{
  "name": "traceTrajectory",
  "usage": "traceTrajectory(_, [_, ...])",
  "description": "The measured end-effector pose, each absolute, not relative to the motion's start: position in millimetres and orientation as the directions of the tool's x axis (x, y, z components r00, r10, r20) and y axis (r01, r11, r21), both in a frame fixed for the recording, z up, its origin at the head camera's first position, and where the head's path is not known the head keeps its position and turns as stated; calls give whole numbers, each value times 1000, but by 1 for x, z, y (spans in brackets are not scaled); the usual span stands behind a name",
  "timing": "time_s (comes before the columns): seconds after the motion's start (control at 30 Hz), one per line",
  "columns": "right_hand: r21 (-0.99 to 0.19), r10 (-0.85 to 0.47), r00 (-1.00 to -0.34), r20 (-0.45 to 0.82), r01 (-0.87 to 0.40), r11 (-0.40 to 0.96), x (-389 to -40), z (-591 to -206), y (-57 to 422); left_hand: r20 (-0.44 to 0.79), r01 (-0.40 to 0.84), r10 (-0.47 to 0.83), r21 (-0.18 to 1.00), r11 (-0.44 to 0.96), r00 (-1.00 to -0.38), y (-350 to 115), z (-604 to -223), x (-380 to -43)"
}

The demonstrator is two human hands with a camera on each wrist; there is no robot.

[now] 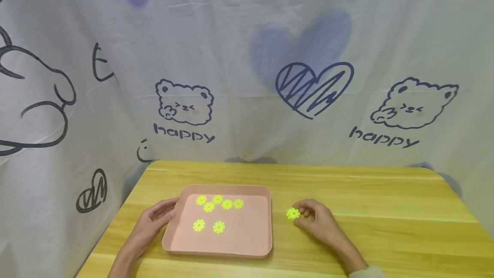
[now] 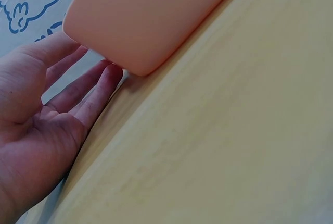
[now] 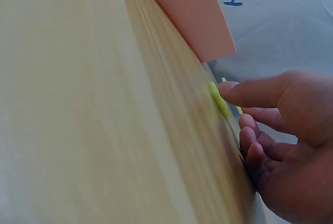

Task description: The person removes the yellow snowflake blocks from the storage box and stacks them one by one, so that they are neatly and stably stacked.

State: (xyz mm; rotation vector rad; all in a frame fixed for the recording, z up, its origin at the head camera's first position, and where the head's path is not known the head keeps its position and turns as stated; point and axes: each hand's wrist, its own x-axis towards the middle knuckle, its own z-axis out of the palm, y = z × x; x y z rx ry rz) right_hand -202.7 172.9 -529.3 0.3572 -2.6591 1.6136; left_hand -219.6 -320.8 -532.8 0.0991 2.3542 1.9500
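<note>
My right hand [image 1: 318, 222] pinches a yellow-green notched disc [image 1: 293, 214], a snowflake building piece, between thumb and fingertips, to the right of the pink tray. Seen almost edge-on in the right wrist view, the notched disc [image 3: 219, 100] is just above or at the tabletop; I cannot tell which. On the other side, my left hand [image 1: 151, 222] touches the tray's outer left wall with its fingertips, fingers loosely extended. The shallow pink tray [image 1: 247, 243] holds several like discs lying flat. Some form a cluster [image 1: 218, 199] towards the far side, and two discs [image 1: 218, 227] lie nearer.
The tray stands left of centre on a yellow wood-grain table [image 1: 366, 209]. Behind and to the left hangs a pale curtain [image 1: 239, 110] printed with hearts, bears and "happy".
</note>
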Motion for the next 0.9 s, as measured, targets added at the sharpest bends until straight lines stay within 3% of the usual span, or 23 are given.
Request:
traceTrajectory(0.47, [-863, -84, -993, 84, -114, 491, -201, -530, 164, 2, 25, 123, 984, 179, -992, -319, -533, -219])
traceTrajectory(0.9, [-842, -102, -990, 94, -134, 522, -200, -527, 163, 12, 36, 130, 983, 178, -991, -319, -531, -218])
